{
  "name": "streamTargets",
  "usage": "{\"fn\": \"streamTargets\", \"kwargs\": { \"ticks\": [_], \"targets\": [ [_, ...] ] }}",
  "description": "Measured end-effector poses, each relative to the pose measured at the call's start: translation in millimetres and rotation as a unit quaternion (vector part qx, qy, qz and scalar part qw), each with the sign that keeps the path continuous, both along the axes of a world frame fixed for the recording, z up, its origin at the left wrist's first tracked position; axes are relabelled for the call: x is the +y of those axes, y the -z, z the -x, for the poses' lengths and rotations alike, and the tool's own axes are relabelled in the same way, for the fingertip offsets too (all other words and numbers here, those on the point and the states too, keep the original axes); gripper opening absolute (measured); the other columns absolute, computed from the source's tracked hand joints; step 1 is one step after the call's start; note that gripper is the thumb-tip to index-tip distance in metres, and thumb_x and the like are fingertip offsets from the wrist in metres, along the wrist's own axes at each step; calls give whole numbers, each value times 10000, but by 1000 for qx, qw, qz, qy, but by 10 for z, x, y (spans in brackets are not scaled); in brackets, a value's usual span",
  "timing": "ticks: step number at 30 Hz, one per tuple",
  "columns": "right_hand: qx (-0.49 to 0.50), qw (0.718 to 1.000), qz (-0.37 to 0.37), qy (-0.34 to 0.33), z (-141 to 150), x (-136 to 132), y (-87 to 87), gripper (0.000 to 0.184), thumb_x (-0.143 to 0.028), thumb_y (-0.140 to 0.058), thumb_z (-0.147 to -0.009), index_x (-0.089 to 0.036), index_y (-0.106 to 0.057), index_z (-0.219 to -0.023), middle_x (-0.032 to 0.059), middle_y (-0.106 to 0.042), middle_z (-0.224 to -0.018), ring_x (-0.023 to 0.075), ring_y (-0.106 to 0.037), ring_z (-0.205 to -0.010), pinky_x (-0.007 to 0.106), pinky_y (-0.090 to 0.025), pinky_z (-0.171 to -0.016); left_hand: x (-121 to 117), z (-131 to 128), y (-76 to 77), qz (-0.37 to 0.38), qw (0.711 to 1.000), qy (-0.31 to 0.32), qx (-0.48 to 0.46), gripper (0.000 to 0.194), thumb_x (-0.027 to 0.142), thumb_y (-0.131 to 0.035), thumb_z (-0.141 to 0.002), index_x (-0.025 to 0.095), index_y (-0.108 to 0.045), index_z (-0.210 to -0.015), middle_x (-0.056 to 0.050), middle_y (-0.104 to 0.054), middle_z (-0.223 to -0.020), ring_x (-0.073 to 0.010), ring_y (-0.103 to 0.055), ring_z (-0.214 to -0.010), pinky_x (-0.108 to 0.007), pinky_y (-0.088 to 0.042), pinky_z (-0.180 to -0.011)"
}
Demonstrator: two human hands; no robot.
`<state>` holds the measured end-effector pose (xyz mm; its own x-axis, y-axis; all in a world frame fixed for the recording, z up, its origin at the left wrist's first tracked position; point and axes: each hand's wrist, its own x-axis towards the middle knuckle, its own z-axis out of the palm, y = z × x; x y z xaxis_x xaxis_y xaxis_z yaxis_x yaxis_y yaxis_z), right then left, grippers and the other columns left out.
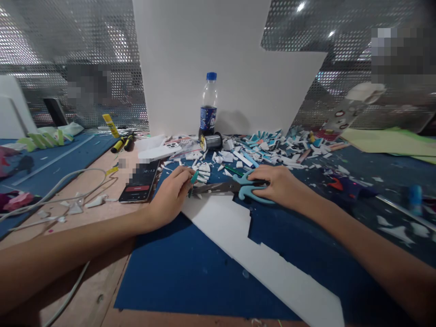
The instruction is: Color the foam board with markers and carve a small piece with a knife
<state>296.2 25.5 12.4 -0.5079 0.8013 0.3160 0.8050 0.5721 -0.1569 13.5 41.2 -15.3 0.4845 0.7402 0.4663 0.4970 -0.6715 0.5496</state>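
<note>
My right hand (pixel 279 180) grips a pair of scissors (pixel 225 186) by its light blue handles, with the dark blades pointing left. My left hand (pixel 170 195) pinches a small teal piece (pixel 194 177), its thin edge towards me, close to the blade tips. Whether the blades touch the piece I cannot tell. Below the scissors lies a long white board offcut (pixel 221 218) with a stepped edge, flat on the blue mat (pixel 177 277).
Behind my hands spreads a heap of white and teal scraps (pixel 269 145). A cola bottle (pixel 209 102) and a spool of wire (pixel 211 142) stand before a large white board (pixel 218 41). A phone (pixel 139 184) and a cable (pixel 80 170) lie to the left.
</note>
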Motion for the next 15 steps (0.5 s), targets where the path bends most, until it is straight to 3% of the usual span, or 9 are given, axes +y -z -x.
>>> {"fn": "streamTargets", "kwargs": {
  "ticks": [6, 15],
  "targets": [
    [-31, 999, 4, -22, -2, -7, 0, 207, -253, -521, -797, -120, -679, -790, 115, -659, -740, 211, -597, -692, 315, -468, -586, 3, -4, -1, 3, 1000, -2, 2, 252, 177, -345, -946, 168, -501, -749, -89, -543, -1022, -166, -545, -913, -300, -454, -805],
    [-74, 996, -14, -39, 24, -66, -43, 206, -222, -487, -803, -134, -670, -767, 105, -634, -709, 196, -582, -674, 291, -449, -582, 34, 9, 34, 14, 1000, 6, -17, 235, 189, -333, -944, 191, -412, -723, -83, -534, -1030, -177, -551, -976, -318, -465, -830]
  ]
}}
